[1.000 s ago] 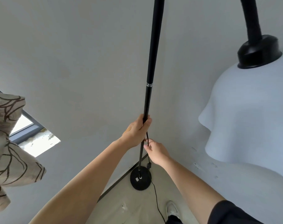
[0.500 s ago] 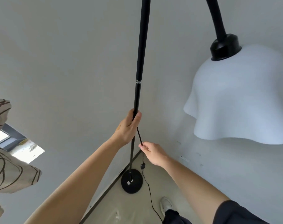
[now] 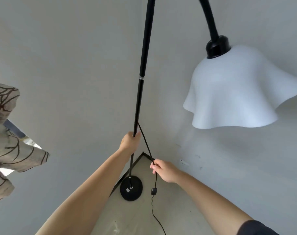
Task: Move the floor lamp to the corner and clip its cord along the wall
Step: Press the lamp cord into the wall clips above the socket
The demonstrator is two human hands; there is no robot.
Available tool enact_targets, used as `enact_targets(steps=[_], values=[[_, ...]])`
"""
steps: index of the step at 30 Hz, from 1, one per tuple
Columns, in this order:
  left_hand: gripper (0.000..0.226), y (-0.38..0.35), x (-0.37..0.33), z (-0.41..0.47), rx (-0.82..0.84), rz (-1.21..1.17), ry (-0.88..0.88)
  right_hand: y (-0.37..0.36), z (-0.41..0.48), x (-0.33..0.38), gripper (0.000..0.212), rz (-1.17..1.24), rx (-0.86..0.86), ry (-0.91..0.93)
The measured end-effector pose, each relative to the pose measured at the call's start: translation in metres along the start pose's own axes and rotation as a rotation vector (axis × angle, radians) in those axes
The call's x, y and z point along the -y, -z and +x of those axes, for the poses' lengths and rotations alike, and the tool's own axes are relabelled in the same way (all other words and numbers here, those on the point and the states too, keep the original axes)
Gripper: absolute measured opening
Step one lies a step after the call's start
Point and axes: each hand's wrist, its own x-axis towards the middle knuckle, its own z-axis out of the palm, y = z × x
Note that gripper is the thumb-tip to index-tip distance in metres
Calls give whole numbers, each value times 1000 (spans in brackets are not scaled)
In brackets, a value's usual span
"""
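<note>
My left hand (image 3: 129,141) wraps the black metal floor lamp pole (image 3: 138,99), its round base (image 3: 131,188) standing in the corner; my right hand (image 3: 163,170) pinches the thin black cord (image 3: 146,143), below and right of the pole grip.

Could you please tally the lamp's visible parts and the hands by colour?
Black: 4, namely pole, base, cord, inline switch
White: 1, the shade
Bare hands: 2, left hand and right hand
Total: 7
</note>
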Motion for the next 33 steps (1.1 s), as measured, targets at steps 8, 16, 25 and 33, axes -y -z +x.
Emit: enact_targets(steps=[8,16,25,33], values=[[16,-31,-13,-34,74,-435,176,2,-44,7,31,171,-26,80],[15,-46,-32,-43,-98,-530,174,2,-115,-68,23,234,-215,-27],[34,-97,-29,-88,264,-400,179,31,-135,-59,30,416,-293,3],[38,-98,-34,-75,316,-493,25,42,-107,-48,33,958,-221,-123]])
